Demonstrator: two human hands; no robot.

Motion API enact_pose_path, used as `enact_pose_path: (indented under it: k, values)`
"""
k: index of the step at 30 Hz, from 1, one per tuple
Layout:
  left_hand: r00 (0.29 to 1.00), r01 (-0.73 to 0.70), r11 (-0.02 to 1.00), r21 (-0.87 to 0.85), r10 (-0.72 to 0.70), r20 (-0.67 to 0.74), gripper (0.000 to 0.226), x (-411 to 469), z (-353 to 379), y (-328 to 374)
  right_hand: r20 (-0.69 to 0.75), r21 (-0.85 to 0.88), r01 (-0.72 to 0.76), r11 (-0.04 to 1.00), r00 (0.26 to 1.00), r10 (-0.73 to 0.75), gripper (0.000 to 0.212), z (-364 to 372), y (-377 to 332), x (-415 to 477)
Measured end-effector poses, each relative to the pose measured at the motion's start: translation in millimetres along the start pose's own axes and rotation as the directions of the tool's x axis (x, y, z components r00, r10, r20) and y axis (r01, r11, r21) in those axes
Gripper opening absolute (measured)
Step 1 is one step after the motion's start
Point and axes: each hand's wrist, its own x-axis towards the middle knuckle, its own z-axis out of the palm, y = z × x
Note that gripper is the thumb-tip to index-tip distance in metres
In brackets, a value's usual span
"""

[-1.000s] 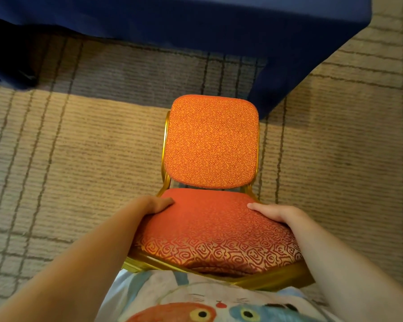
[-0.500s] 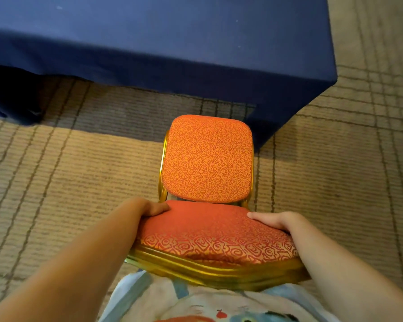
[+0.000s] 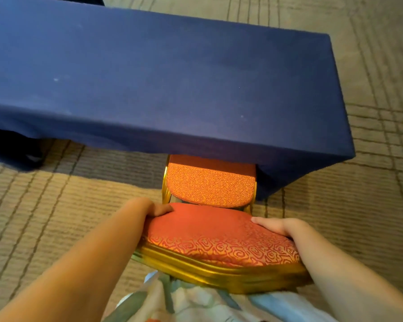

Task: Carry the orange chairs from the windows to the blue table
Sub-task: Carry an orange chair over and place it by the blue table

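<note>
An orange patterned chair [image 3: 214,238] with a gold metal frame hangs tipped in front of me, its seat front against my body and its backrest [image 3: 209,187] pointing away. My left hand [image 3: 154,209] grips the seat's left edge, thumb on top of the cushion. My right hand [image 3: 275,226] grips the seat's right edge the same way. The top of the backrest is hidden under the near edge of the blue table [image 3: 172,84], which is draped in a dark blue cloth down to the floor.
Beige carpet [image 3: 56,217] with dark grid lines covers the floor on all sides. The table's right end [image 3: 340,147] stands just right of the chair. Dark shadow lies under the cloth at the far left.
The chair and I have moved closer to the blue table; the backrest, earlier fully visible on the carpet, now has its top under the table's edge. Both hands keep their grip.
</note>
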Motion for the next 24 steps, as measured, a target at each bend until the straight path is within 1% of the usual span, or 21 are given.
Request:
enact_pose_path:
  k: [4,8,13,14,16,17,18,20,21,24]
  values:
    - [0.998,-0.031,0.999,0.027,0.032,-0.046,0.065,15.3,-53.0,34.4,-0.028,-0.014,-0.009,1.000,1.000,0.008,0.081,-53.9,-35.8,2.8]
    - [0.999,0.008,1.000,0.018,-0.007,-0.036,0.073,27.5,-101.7,58.0,-0.006,-0.008,-0.037,0.999,0.999,0.037,0.082,-99.6,-66.2,12.9]
    - [0.995,0.009,0.998,0.062,-0.002,-0.099,0.081,41.5,-139.2,77.3,-0.085,0.007,0.019,1.000,0.996,-0.018,0.079,-127.5,-87.5,34.2]
    - [0.991,-0.003,0.996,0.085,0.014,-0.130,0.080,43.4,-145.6,79.5,-0.095,0.011,0.034,0.999,0.995,-0.033,0.077,-130.7,-92.3,35.9]
    - [0.976,-0.068,0.987,0.145,0.096,-0.195,0.075,46.0,-155.5,80.9,-0.100,-0.005,0.073,0.997,0.992,-0.073,0.071,-138.2,-102.3,38.5]
    - [0.965,-0.107,0.980,0.171,0.143,-0.219,0.073,45.2,-157.8,81.2,-0.084,-0.018,0.088,0.996,0.992,-0.090,0.069,-139.7,-105.2,38.5]
    - [0.963,-0.104,0.977,0.185,0.146,-0.228,0.072,44.0,-159.9,82.6,-0.064,-0.030,0.090,0.995,0.994,-0.092,0.068,-140.4,-106.7,37.8]
    - [0.981,-0.030,0.991,0.133,0.054,-0.187,0.075,39.9,-158.7,85.3,-0.057,-0.053,0.088,0.995,0.994,-0.091,0.069,-139.9,-105.7,33.4]
    - [0.984,-0.017,0.994,0.106,0.036,-0.176,0.076,38.2,-156.5,85.3,-0.063,-0.051,0.095,0.994,0.993,-0.098,0.069,-138.0,-104.0,31.3]
    - [0.970,-0.042,0.998,0.038,0.050,-0.236,0.071,32.2,-153.1,82.4,-0.122,-0.061,0.120,0.991,0.984,-0.126,0.068,-134.8,-102.6,18.9]
